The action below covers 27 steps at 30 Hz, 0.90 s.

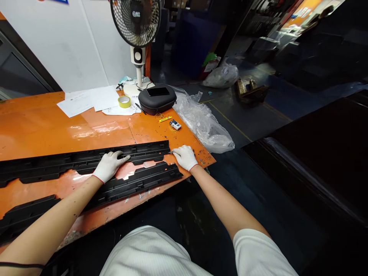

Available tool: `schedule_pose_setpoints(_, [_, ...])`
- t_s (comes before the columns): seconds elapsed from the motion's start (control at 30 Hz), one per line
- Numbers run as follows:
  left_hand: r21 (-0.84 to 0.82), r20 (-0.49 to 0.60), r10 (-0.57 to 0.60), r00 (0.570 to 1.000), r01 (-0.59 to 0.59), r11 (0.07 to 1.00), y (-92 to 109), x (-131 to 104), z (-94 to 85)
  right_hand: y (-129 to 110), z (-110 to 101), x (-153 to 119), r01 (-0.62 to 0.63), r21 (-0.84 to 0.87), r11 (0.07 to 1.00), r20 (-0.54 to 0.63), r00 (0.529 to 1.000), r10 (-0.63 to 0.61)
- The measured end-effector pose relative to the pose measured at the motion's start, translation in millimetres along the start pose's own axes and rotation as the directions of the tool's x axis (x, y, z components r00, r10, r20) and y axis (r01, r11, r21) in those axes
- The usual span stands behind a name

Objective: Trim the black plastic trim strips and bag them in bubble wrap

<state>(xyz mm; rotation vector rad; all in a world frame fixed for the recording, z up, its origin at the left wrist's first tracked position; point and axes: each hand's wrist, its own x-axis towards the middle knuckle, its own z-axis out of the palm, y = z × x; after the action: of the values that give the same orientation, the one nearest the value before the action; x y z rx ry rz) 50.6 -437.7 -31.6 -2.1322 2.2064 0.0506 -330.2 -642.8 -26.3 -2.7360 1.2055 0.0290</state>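
Two long black plastic trim strips lie roughly parallel on the orange table. My left hand [110, 165], in a white glove with a red cuff edge, grips the far trim strip [146, 147] partway along, with its thumb stretched along the strip. At that strip's right end is my right hand [185, 156], gloved the same way, its fingers pinched together. A tiny greyish tip shows at those fingers, too small to name. The near trim strip [140, 183] lies closer to my body, and my left forearm hides part of it.
On the orange table [43, 126] are papers [100, 97], yellow tape [124, 101], a black case [157, 101] with a phone on top, a yellow cutter [165, 119] and a small white device [175, 124]. A fan [136, 19] stands behind. Clear plastic wrap [207, 122] hangs beyond the right edge.
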Motion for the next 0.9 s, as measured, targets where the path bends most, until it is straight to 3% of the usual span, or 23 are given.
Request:
schedule_pose_setpoints(0.27, [-0.018,-0.027,0.051,0.998,-0.051,0.999,-6,0,5.2,-1,-8,0,0.057,-0.043,0.997,0.054,0.997,-0.055])
schedule_pose_setpoints(0.43, [-0.082,-0.036,0.116,0.993,-0.119,0.99,-22,3,12.5,1,-5,-2,0.098,-0.08,0.992,0.025,0.995,-0.097])
schedule_pose_setpoints(0.53, [-0.112,-0.035,0.134,0.99,-0.137,0.984,-36,25,8.1,3,-1,-4,0.124,-0.069,0.99,-0.005,0.992,-0.125])
schedule_pose_setpoints(0.63, [-0.165,-0.004,0.113,0.994,-0.112,0.98,-41,58,-10.7,6,2,-5,0.105,-0.067,0.992,-0.059,0.992,-0.109])
schedule_pose_setpoints(0.7, [-0.177,0.02,0.09,0.996,-0.085,0.981,-31,72,-26.9,8,5,-5,0.083,-0.071,0.994,-0.096,0.991,-0.09])
schedule_pose_setpoints(0.77, [-0.188,0.048,0.069,0.996,-0.059,0.98,-7,67,-38.6,10,8,-4,0.079,-0.065,0.995,-0.13,0.988,-0.087])
schedule_pose_setpoints(0.9, [-0.365,0.187,0.169,0.968,-0.092,0.926,64,4,-31.7,18,20,-2,0.087,-0.041,0.995,-0.191,0.977,-0.093])
